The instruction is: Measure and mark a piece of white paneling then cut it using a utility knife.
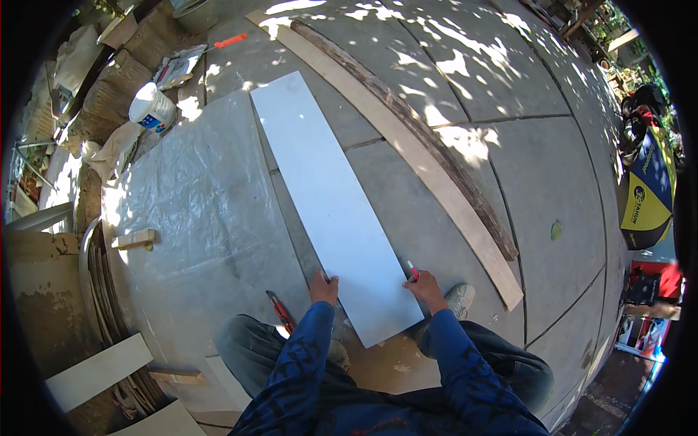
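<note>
A long white board stretches away from me over the concrete, its near end between my knees. At its left edge, my left hand is closed, with the fingers gripping the rim. My right hand is at the right edge, closed around a red and white marker that points up and away. Whether that hand also touches the board is hard to tell. On the ground left of my left hand lies a red utility knife with a dark tip.
Right of the board lie a long pale plank and a rough-edged timber strip. Clear plastic sheeting covers the ground at left, beside a white bucket and a small wood block. An orange-handled tool lies farther off.
</note>
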`<state>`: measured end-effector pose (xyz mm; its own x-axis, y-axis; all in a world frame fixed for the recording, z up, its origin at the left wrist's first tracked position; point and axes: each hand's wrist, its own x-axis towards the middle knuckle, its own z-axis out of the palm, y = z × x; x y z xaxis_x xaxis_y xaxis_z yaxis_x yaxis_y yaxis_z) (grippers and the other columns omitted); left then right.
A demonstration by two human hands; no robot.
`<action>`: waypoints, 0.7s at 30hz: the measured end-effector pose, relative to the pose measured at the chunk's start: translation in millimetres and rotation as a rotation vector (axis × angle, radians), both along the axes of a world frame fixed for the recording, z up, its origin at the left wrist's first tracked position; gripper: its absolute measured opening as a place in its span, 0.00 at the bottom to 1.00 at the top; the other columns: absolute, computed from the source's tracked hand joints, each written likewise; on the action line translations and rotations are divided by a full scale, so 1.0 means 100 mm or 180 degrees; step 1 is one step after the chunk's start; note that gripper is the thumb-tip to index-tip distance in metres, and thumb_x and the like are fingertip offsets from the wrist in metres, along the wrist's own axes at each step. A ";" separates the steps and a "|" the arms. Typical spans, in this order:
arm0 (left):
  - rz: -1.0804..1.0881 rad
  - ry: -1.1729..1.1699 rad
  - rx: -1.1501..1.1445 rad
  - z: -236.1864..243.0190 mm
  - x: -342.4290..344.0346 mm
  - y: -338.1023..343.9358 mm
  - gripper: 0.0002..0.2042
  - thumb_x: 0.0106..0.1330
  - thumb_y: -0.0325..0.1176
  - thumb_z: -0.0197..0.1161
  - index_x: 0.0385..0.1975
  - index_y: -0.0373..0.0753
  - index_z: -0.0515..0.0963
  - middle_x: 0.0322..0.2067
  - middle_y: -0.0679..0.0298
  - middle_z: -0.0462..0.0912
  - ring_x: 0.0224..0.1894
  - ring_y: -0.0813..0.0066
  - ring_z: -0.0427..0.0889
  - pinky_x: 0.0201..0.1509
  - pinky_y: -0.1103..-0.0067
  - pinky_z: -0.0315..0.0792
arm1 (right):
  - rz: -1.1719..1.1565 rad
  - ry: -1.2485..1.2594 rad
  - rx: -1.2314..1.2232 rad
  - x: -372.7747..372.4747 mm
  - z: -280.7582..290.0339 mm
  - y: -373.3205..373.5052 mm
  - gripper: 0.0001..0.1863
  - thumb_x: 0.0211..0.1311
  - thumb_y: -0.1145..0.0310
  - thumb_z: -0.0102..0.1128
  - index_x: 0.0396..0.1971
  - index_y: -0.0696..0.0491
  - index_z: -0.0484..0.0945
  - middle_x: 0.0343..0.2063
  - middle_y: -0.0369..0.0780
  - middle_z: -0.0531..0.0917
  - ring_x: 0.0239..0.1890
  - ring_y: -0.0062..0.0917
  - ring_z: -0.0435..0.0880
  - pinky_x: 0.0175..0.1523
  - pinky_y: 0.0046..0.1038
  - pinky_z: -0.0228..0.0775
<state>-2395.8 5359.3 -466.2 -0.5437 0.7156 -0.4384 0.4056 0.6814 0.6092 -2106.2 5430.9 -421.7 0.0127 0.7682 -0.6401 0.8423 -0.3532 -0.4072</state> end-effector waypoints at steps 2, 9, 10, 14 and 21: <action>-0.0216 -0.0075 -0.0270 0.10 0.09 -0.01 0.15 0.56 0.38 0.68 0.27 0.35 0.71 0.26 0.48 0.79 0.33 0.44 0.80 0.39 0.58 0.72 | -0.0053 0.0003 -0.0029 0.12 -0.01 -0.04 0.16 0.45 0.56 0.73 0.24 0.55 0.83 0.23 0.44 0.85 0.31 0.37 0.86 0.42 0.36 0.77; -0.0481 -0.0082 -0.0663 0.10 -0.09 -0.04 0.15 0.56 0.40 0.68 0.28 0.35 0.74 0.23 0.50 0.80 0.33 0.48 0.82 0.40 0.60 0.74 | 0.0438 0.0107 -0.0681 0.13 0.01 0.17 0.15 0.45 0.58 0.71 0.25 0.55 0.83 0.27 0.49 0.85 0.35 0.42 0.86 0.45 0.38 0.77; -0.0751 0.0144 -0.1003 0.19 -0.08 0.00 0.15 0.57 0.41 0.67 0.32 0.36 0.74 0.30 0.50 0.81 0.37 0.49 0.82 0.43 0.60 0.75 | 0.0586 0.0118 -0.0954 0.15 0.02 0.21 0.14 0.46 0.59 0.69 0.26 0.55 0.83 0.28 0.50 0.85 0.36 0.43 0.86 0.46 0.40 0.76; -0.0971 0.0840 -0.0609 0.48 0.02 0.37 0.24 0.57 0.45 0.69 0.51 0.41 0.74 0.56 0.51 0.75 0.59 0.52 0.74 0.56 0.61 0.72 | -0.0243 -0.0132 0.0858 0.36 0.08 0.67 0.12 0.50 0.61 0.65 0.31 0.53 0.81 0.28 0.49 0.85 0.36 0.46 0.84 0.45 0.41 0.75; -0.2456 0.1365 -0.0859 0.67 0.08 1.06 0.63 0.39 0.57 0.79 0.75 0.55 0.41 0.75 0.54 0.38 0.76 0.47 0.39 0.72 0.49 0.52 | -0.0338 -0.1305 0.1702 1.04 0.59 1.91 0.24 0.56 0.59 0.67 0.51 0.53 0.75 0.50 0.46 0.78 0.49 0.45 0.81 0.51 0.44 0.74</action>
